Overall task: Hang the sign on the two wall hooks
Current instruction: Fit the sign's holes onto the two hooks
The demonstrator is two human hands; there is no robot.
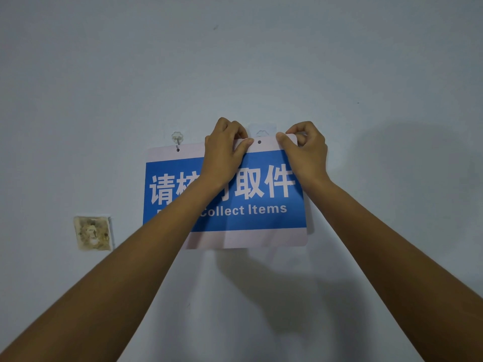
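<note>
A blue and white sign (261, 220) reading "Collect Items" lies flat against the pale wall. Its left hole hangs on the clear left hook (177, 138). The clear right hook (262, 132) sits on the wall just above the sign's right hole (259, 142), which is off the hook. My left hand (224, 148) pinches the sign's top edge just left of that hole. My right hand (304, 150) grips the top right corner. My left forearm hides part of the lettering.
A stained, yellowed square wall plate (93, 233) sits low on the left of the sign. The rest of the wall (366, 74) is plain, with the shadow of my arms on the right.
</note>
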